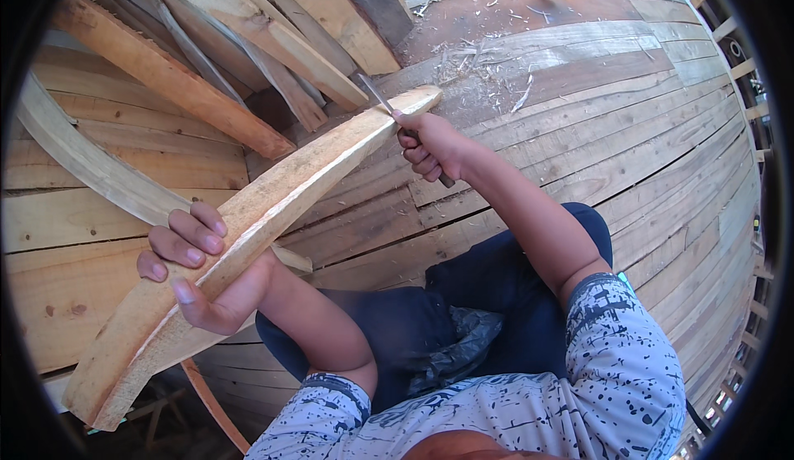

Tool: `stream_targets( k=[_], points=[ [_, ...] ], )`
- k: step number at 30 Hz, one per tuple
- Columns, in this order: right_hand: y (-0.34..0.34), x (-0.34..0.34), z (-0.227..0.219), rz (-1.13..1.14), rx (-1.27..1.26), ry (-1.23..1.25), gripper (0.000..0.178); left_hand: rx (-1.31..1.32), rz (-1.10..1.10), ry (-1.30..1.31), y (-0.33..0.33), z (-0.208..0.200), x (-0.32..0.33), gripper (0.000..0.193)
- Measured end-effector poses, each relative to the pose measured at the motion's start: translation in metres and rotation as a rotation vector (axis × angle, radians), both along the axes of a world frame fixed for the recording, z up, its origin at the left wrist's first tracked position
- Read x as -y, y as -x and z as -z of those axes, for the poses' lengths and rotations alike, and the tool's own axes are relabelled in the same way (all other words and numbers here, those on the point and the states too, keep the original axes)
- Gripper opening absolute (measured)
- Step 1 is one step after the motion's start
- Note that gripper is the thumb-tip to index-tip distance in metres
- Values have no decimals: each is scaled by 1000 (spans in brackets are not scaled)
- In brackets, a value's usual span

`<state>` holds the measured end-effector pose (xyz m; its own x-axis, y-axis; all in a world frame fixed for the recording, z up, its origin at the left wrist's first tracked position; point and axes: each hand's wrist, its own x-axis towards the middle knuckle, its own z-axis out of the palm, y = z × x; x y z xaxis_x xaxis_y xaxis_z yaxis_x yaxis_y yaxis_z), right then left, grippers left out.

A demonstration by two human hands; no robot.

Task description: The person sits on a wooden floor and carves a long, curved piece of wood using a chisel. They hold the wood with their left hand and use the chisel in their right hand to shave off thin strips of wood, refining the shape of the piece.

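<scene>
A long, curved wooden timber (285, 181) runs slantwise from the lower left up to the middle of the view. Its near edge shows a pale, freshly cut strip. My left hand (203, 253) is closed round the lower part of it, fingers over the top face and thumb on the near side. Close to the timber's far end, my right hand (430, 147) grips a knife (378, 95) by its handle, which sticks out below the fist. The narrow blade lies across the timber near that end; whether its edge bites into the wood I cannot tell.
Several rough boards (273, 42) are piled at the upper left, beside a reddish beam (165, 71). A pale curved rib (91, 158) arcs behind my left hand. Wood shavings (488, 59) litter the plank floor (529, 150). A dark plastic bag (459, 344) lies between my legs.
</scene>
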<state>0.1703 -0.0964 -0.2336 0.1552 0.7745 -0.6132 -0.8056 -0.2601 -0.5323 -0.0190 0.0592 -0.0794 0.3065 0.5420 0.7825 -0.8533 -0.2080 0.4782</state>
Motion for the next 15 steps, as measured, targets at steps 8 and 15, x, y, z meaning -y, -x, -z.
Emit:
stream_targets(
  k=[8, 15],
  points=[
    [-7, 3, 6, -16, -82, -61, 51, -6, 10, -9, 1, -1, -1, 25],
    [19, -6, -12, 65, 819, 328, 53, -7, -9, 25, 2, 1, -7, 24]
  ],
)
